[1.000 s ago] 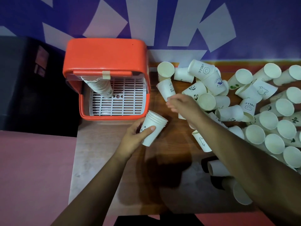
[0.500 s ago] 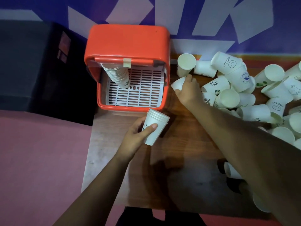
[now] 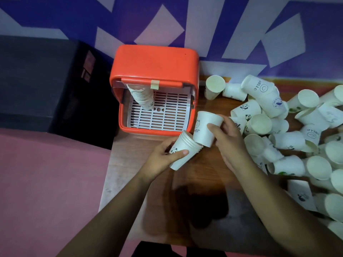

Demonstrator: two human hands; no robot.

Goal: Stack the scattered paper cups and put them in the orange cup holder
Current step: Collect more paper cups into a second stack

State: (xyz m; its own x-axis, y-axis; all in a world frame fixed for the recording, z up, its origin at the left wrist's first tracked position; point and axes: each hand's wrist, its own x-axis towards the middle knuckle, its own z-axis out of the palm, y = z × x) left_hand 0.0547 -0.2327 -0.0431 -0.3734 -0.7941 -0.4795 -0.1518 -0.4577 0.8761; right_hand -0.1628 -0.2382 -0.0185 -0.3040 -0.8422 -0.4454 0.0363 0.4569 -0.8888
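My left hand (image 3: 163,156) grips a short stack of nested white paper cups (image 3: 184,151), tilted with the rims up and to the right. My right hand (image 3: 227,140) holds a single paper cup (image 3: 205,129) with a bear print, its base just at the stack's rims. The orange cup holder (image 3: 156,71) stands behind them with its front open, a white grid floor and a long stack of cups (image 3: 142,98) leaning inside at the left. A heap of scattered paper cups (image 3: 278,127) covers the table's right side.
The wooden table (image 3: 185,201) shows bare wood in front of my hands. A dark box (image 3: 46,86) stands left of the holder, with a pink surface (image 3: 46,182) below it. A blue and white wall (image 3: 167,21) runs behind.
My right hand has picked a cup from beside the holder and brought it back to the stack in my left hand. The left hand has barely moved.
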